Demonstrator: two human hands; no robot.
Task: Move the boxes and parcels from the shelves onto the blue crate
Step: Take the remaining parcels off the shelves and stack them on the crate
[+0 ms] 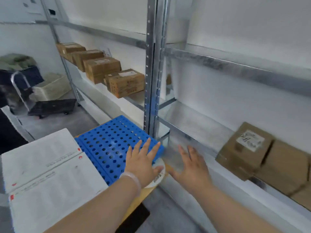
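A thin, translucent, milky bangle (134,180) circles the wrist just behind the left grip (143,163); both forearms are bare.

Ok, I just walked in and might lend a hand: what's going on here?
A person is moving stock off metal shelves by hand. Right now both hands are open and hold nothing: the left hand is spread above the blue crate's near corner, and the right hand reaches toward the lower shelf. The brown boxes there sit untouched, as does the row of cardboard boxes on the left shelf. White parcels lie at the crate's left side.
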